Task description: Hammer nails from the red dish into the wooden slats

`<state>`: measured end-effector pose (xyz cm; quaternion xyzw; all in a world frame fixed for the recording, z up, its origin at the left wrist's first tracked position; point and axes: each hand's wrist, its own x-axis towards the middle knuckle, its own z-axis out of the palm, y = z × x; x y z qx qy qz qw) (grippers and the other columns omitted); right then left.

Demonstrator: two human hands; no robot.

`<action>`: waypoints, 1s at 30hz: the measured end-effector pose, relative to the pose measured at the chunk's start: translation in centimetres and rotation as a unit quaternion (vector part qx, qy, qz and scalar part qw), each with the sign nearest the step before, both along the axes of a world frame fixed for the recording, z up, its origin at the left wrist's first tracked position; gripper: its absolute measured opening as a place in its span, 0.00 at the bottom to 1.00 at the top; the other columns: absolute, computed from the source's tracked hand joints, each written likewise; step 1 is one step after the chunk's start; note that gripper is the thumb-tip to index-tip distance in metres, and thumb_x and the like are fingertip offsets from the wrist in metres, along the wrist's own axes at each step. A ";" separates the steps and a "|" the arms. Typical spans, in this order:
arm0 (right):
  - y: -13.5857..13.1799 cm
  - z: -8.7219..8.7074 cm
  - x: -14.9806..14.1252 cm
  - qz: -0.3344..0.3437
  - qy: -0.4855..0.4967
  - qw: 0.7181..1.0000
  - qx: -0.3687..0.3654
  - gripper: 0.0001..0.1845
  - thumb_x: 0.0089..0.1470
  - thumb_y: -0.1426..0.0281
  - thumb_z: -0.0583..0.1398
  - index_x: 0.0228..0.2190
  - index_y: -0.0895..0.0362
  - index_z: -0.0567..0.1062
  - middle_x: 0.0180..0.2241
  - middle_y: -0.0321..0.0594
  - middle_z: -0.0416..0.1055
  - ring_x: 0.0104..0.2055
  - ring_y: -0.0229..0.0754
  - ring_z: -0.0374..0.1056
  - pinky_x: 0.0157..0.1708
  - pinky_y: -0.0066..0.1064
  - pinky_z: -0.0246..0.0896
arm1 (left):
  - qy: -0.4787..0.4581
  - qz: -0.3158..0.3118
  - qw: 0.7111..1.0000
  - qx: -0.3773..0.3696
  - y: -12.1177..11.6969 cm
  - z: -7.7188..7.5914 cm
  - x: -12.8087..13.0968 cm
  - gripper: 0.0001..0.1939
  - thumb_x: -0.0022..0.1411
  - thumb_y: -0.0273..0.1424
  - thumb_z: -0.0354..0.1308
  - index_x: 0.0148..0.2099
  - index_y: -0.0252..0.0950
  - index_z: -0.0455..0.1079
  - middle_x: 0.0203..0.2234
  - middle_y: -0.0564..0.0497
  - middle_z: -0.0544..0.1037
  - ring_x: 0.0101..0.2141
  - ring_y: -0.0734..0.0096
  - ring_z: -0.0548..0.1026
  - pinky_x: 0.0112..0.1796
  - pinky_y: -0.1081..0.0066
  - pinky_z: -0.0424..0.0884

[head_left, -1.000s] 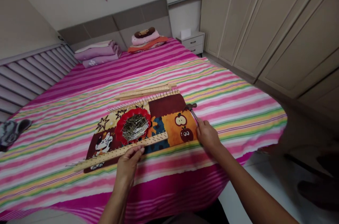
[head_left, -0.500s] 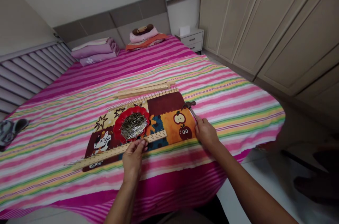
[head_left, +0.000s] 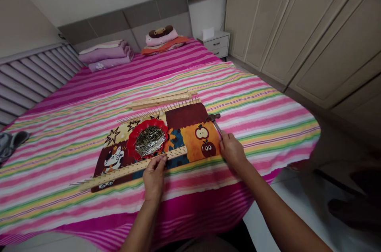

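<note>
My right hand (head_left: 232, 149) is wrapped round the handle of a hammer (head_left: 213, 118), whose dark head lies over the mat's right edge. My left hand (head_left: 154, 172) is closed, thumb and fingertips pinched together at a wooden strip (head_left: 125, 170) studded with nails; whatever is in the pinch is too small to make out. Just beyond that strip, a red scalloped bowl (head_left: 131, 145) holds many loose nails (head_left: 150, 141). The bowl and strip rest on a patterned mat (head_left: 186, 115) with apple and cat pictures.
Behind the bowl lies another nail-studded strip (head_left: 178, 104), with more wooden strips (head_left: 160, 99) stacked past it. Everything lies on a bed with a striped cover (head_left: 262, 117). Folded bedding (head_left: 107, 55) sits near the headboard. A dark grey item (head_left: 13, 143) is at far left.
My left hand has shifted slightly right along the near strip, still pinched. My right hand and the hammer have stayed in place.
</note>
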<state>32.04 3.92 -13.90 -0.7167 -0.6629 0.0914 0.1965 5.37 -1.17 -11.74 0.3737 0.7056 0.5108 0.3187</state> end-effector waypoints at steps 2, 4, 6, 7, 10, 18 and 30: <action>0.1 -0.2 0.1 -0.002 0.021 1.000 0.006 0.23 0.56 0.75 0.51 0.53 0.64 0.68 0.38 0.52 0.71 0.36 0.48 0.68 0.30 0.31 0.59 | 0.040 -0.015 0.999 0.004 0.0 0.0 0.0 0.16 0.44 0.44 0.62 0.31 0.36 0.76 0.32 0.49 0.80 0.36 0.65 0.75 0.43 0.66 0.68; 0.4 -0.2 0.3 -0.005 0.048 0.999 0.014 0.24 0.55 0.75 0.51 0.52 0.64 0.68 0.38 0.53 0.71 0.36 0.49 0.68 0.31 0.33 0.60 | 0.078 -0.026 0.997 0.011 0.0 -0.1 0.0 0.16 0.46 0.44 0.61 0.32 0.37 0.76 0.33 0.49 0.80 0.37 0.65 0.74 0.45 0.65 0.66; 0.5 0.0 0.7 -0.004 0.081 0.996 0.024 0.23 0.54 0.75 0.50 0.51 0.65 0.70 0.39 0.53 0.72 0.38 0.49 0.69 0.34 0.34 0.62 | 0.108 -0.033 0.993 0.021 0.0 -0.4 0.0 0.15 0.48 0.44 0.59 0.32 0.38 0.76 0.33 0.49 0.79 0.37 0.64 0.74 0.45 0.65 0.67; 0.3 0.3 0.8 -0.004 0.101 0.994 0.031 0.23 0.54 0.74 0.50 0.50 0.65 0.70 0.40 0.53 0.73 0.39 0.49 0.69 0.36 0.34 0.63 | 0.122 -0.037 0.991 0.026 0.0 -0.5 0.0 0.14 0.49 0.43 0.59 0.32 0.39 0.76 0.33 0.49 0.79 0.37 0.64 0.74 0.44 0.65 0.67; -1.4 1.8 0.7 -0.007 0.161 0.986 0.048 0.23 0.54 0.73 0.49 0.50 0.65 0.70 0.39 0.50 0.74 0.40 0.47 0.69 0.38 0.34 0.64 | 0.155 -0.050 0.986 0.044 0.1 -0.9 0.1 0.13 0.51 0.42 0.57 0.31 0.40 0.75 0.32 0.49 0.79 0.37 0.64 0.74 0.43 0.65 0.67; -11.2 8.9 -5.3 0.082 0.527 0.838 -0.117 0.20 0.55 0.63 0.54 0.49 0.55 0.71 0.21 0.30 0.64 0.19 0.32 0.57 0.17 0.23 0.54 | 0.202 -0.069 0.972 0.099 0.0 -1.5 0.2 0.09 0.55 0.38 0.54 0.32 0.39 0.72 0.30 0.50 0.77 0.35 0.66 0.74 0.41 0.67 0.68; -11.6 8.9 -9.4 0.187 0.388 0.899 -0.075 0.20 0.56 0.72 0.54 0.50 0.55 0.72 0.19 0.32 0.65 0.23 0.37 0.64 0.22 0.24 0.60 | 0.208 -0.069 0.970 0.108 -0.1 -1.7 0.7 0.09 0.57 0.34 0.52 0.26 0.39 0.68 0.23 0.53 0.70 0.28 0.70 0.69 0.32 0.72 0.64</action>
